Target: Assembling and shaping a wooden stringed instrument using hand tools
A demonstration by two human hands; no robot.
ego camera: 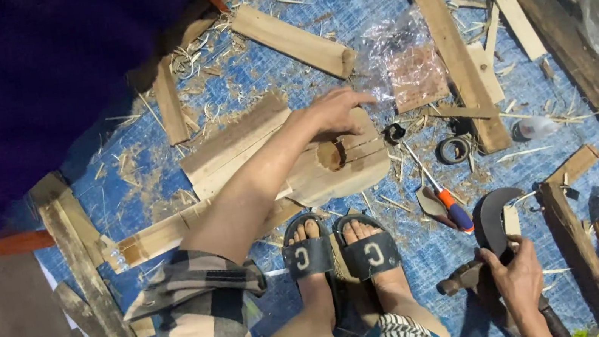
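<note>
A blue tarp (340, 3) strewn with shavings and wood offcuts carries a rounded wooden block (348, 164) with a hole in its face, lying just ahead of two sandalled feet (340, 251). The left hand (334, 111) rests spread and flat on top of that block, clamped on nothing. The right hand (517, 279) is closed round the handle of a curved-blade knife (495, 224), near an orange-handled screwdriver (440, 193).

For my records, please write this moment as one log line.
left hand: resting on wooden block | right hand: gripping curved knife | screwdriver: lying between, untouched
</note>
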